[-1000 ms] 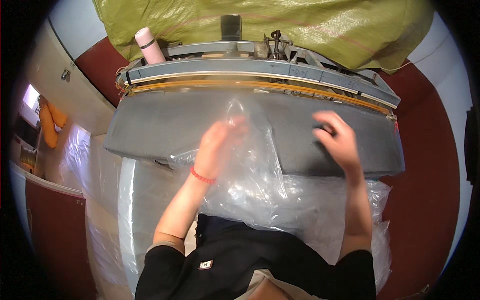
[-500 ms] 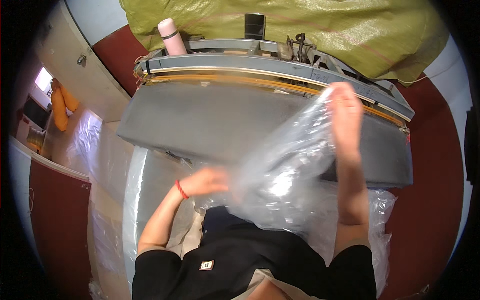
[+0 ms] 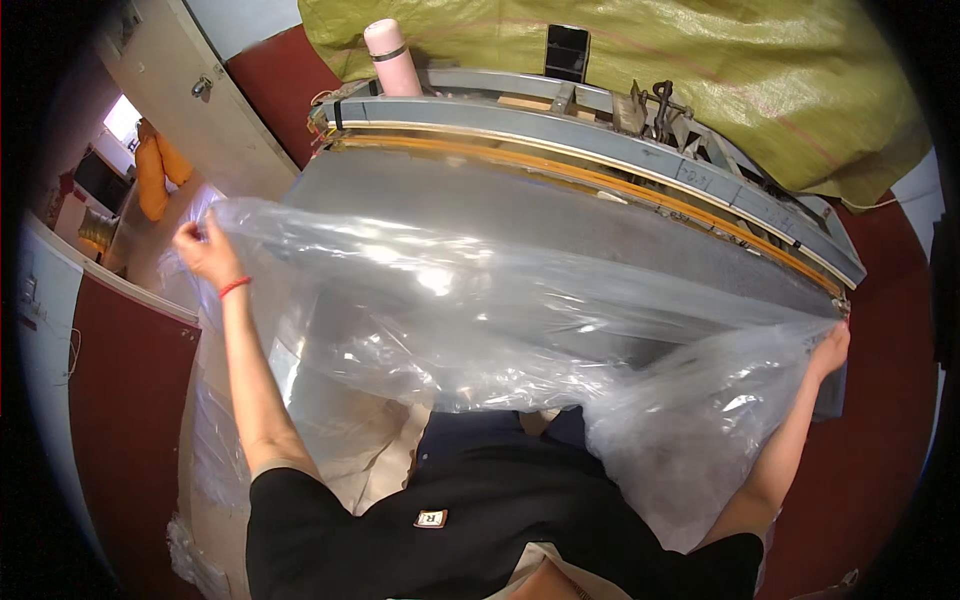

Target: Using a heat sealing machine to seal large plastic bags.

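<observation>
A wide sheet of clear plastic film is stretched out between my hands, its upper edge pulled across in front of me. At the far left my left hand, with a red cord bracelet at the wrist, pinches one corner. My right hand grips the other end at the right, lower than the left. Behind the film lies a grey flat work surface, partly seen through the plastic. Along its back edge runs a long grey metal bar with orange strips beneath it.
A pink flask and a dark phone-like slab stand behind the bar, near a metal clamp. A yellow-green tarp covers the back. An open door is at the left. More clear film lies to the left.
The film, bunched at the middle and right before, is now spread wide. My left hand moved out to the far left; my right hand went down and to the right.
</observation>
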Tool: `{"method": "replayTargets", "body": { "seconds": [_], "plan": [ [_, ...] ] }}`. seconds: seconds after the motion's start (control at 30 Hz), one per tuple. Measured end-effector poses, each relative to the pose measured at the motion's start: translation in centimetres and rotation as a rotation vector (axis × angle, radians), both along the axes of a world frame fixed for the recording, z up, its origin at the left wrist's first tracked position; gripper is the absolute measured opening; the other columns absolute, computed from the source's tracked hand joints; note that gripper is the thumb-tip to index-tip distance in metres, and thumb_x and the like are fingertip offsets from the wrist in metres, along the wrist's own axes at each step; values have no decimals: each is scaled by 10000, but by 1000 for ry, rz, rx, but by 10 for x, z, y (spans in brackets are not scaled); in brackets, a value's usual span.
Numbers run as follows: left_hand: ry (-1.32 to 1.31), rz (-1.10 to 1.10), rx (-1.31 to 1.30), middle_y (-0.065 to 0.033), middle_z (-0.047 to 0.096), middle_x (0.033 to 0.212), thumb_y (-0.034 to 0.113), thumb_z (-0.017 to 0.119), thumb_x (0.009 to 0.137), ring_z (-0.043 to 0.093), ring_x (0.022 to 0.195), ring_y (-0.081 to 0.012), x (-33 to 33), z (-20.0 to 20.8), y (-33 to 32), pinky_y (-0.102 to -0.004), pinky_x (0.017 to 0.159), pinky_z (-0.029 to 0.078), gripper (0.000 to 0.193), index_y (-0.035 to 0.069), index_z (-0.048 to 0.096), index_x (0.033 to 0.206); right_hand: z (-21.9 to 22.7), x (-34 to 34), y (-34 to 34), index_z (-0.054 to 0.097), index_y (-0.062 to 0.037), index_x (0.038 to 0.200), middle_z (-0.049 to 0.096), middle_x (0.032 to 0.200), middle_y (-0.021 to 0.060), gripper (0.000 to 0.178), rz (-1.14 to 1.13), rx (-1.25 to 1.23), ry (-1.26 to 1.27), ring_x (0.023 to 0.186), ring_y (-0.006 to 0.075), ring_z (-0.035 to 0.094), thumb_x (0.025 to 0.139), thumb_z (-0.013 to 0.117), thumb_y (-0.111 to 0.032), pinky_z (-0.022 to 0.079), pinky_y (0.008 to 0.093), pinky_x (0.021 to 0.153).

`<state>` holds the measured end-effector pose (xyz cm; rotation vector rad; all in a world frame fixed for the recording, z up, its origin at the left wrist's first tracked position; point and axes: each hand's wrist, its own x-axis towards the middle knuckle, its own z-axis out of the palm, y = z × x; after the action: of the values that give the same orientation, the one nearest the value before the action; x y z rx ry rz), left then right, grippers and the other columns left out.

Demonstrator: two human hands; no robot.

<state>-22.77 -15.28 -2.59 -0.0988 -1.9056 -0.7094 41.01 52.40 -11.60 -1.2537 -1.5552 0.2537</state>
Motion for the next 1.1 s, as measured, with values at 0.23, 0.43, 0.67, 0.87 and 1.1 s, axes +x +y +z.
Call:
{"method": "replayTargets", "body": {
  "seconds": [0.23,0.43,0.67,0.87,1.1],
  "plan": [
    [-664,-446,-577,-95,285,1348,444,529,766,255,1231,-333,-30,-112,76,-470,969,218,648,134,309,1291,-18,77,3,547,-75,947,577,913,184,366,-432,-254,-525,865,386,522,875,358,-380,413,448,702],
    [-890,-100,-528,-50,336,1324,509,469,772,296,1216,-311,-51,-100,110,-552,931,233,570,197,399,1244,-21,110,2,547,-116,987,589,918,167,371,-600,-331,-711,868,383,540,870,334,-395,431,473,692],
    [-345,-641,114,-108,599,900,213,533,802,554,736,-153,-65,-97,110,-271,630,423,267,6,565,968,12,35,-26,580,-134,980,591,947,148,389,-557,-393,-705,888,336,558,855,344,-417,441,442,726],
    [-1514,-2110,-80,-150,604,836,215,479,856,603,683,-196,280,-23,255,-269,579,476,260,-25,576,879,2,80,-10,565,-29,898,591,890,202,366,-583,-358,-682,858,356,561,867,365,-334,431,450,722],
    [-889,-1955,-580,-127,559,956,101,569,787,531,918,-260,425,-123,286,-290,740,445,280,-11,509,1037,-4,71,-11,568,-29,899,596,882,194,351,-558,-331,-637,850,346,566,870,369,-317,439,433,717]
  ]
}}
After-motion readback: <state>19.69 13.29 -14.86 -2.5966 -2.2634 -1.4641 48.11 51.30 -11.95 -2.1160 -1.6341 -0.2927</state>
